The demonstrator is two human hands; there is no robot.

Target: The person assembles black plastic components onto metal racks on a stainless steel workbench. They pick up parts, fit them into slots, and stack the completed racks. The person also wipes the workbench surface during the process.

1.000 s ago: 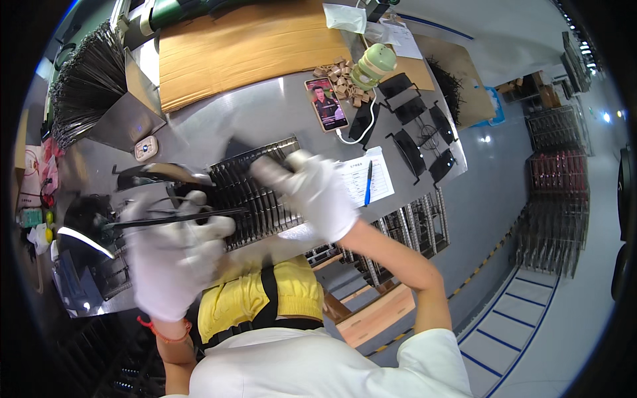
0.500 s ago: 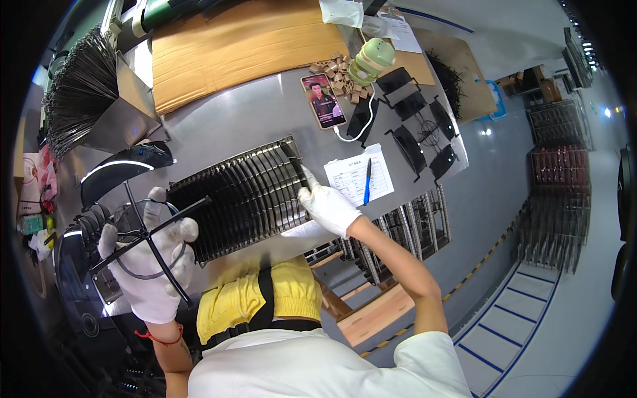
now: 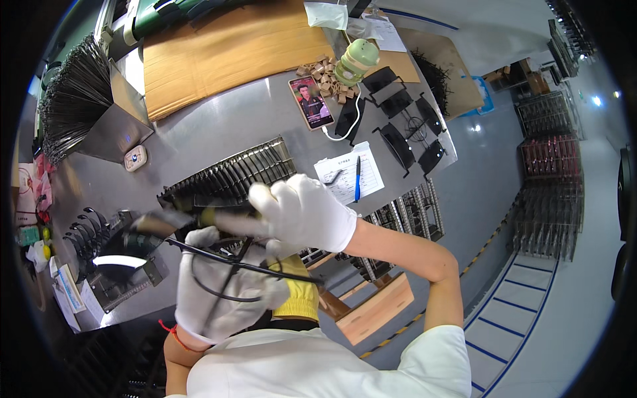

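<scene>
My left hand (image 3: 222,295), in a white glove, holds a black wire frame (image 3: 235,265) with crossed rods and a ring, close to my waist. A dark curved panel (image 3: 126,259) with a bright reflection extends beside it; whether they are joined, I cannot tell. Above it, my gloved right hand (image 3: 298,209) is closed round a long tool with a brownish handle (image 3: 232,224). Motion smears this tool, so its kind is unclear. Behind both hands lies a rack of black ribbed slats (image 3: 232,172), partly covered by my right hand.
Far left, a metal bin (image 3: 116,126) holds many thin black rods. Flat cardboard (image 3: 232,53) lies along the back. A phone (image 3: 310,103), a green bottle (image 3: 357,61), a printed sheet (image 3: 371,179), a blue pen (image 3: 357,179) and black panels (image 3: 398,142) occupy the table's right side.
My right hand has left the rack's right edge and moved left, now gripping the blurred tool. My left hand has shifted right and nearer my body, bringing the wire frame along.
</scene>
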